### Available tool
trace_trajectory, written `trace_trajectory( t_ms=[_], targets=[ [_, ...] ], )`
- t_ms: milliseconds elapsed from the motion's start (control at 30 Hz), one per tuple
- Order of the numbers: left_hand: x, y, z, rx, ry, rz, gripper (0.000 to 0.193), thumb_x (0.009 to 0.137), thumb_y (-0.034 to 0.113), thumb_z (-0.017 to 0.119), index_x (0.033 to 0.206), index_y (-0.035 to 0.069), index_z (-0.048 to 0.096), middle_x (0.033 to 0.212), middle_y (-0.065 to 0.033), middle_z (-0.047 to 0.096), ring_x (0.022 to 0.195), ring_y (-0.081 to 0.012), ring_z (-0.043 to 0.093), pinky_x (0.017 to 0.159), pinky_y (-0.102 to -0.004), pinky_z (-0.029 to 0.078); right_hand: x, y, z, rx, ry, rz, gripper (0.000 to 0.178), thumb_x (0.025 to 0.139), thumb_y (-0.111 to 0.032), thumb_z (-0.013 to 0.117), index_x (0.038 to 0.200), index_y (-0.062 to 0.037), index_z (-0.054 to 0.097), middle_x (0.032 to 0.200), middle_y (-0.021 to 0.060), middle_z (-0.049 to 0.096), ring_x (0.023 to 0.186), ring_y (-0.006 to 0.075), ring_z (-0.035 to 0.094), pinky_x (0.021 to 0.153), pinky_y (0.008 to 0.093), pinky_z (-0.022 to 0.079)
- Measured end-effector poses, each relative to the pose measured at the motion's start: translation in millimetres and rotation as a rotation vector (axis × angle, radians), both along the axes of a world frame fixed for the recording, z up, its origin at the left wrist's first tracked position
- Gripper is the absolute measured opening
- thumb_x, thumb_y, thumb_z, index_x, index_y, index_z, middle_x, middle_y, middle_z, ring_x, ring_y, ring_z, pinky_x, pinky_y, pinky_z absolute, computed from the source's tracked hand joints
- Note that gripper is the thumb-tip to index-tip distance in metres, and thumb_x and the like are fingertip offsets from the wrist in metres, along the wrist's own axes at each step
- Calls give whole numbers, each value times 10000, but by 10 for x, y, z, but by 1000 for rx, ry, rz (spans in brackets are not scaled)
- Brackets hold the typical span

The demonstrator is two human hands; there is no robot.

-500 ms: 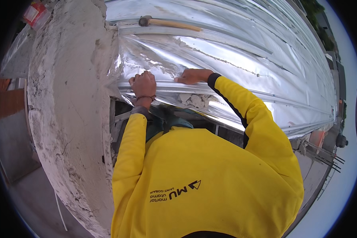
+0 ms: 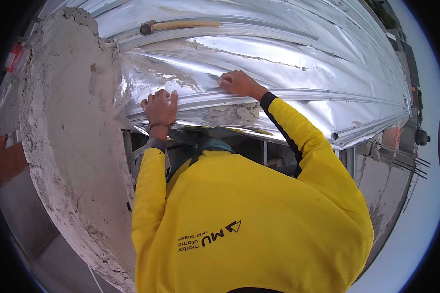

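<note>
My left hand [image 2: 160, 108] lies over the near metal roof batten [image 2: 200, 100], fingers slightly apart and thumb spread from them. Just beyond that batten, above the silver foil sheet [image 2: 274, 56], my right hand [image 2: 240, 84] is curled closed. Whatever it pinches, if anything, is hidden behind the fingers. Dried mortar and rubble lumps [image 2: 247, 113] sit on the foil on the near side of the batten, between my two arms. Farther up the roof, a hammer [image 2: 186, 25] with a dark head and wooden handle rests along another batten.
A thick, rough concrete wall [image 2: 76, 132] runs along my left. Beneath the foil's near edge there is a dark opening with framing [image 2: 274, 151]. Bare steel bars [image 2: 406, 163] stick out at the right. A red and white package [image 2: 14, 57] sits at the far left.
The view has shifted, so the roof and hammer appear farther left. My right hand has lifted off the batten toward the foil beyond. My left hand's fingers have loosened and spread.
</note>
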State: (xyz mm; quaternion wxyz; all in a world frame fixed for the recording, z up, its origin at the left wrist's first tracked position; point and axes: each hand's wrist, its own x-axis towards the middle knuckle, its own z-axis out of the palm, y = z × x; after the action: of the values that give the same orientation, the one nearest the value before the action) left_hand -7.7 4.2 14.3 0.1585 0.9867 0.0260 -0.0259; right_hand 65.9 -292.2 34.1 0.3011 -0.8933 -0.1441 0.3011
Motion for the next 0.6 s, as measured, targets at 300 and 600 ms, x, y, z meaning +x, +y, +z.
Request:
trace_trajectory(
  t_ms=[300, 600],
  targets=[
    [291, -639, -159, -420, 140, -309, 518, 952, 544, 468, 1213, 125, 625, 1225, -135, 614, 1182, -336, 559, 988, -507, 419, -996, -385, 287, 26, -600, -725, 135, 882, -147, 611, 922, -20, 634, 848, 146, 617, 800, 312, 626, 761, 407, 498],
    [663, -1265, -395, -594, 627, -587, 736, 998, 601, 284, 1311, -6, 559, 1325, -237, 570, 1266, -373, 508, 1077, -398, 363, -1555, -243, -420, 100, -360, -1044, 681, 751, -256, 809, 1235, 10, 411, 1188, 197, 487, 1072, 356, 519, 930, 430, 442]
  ],
)
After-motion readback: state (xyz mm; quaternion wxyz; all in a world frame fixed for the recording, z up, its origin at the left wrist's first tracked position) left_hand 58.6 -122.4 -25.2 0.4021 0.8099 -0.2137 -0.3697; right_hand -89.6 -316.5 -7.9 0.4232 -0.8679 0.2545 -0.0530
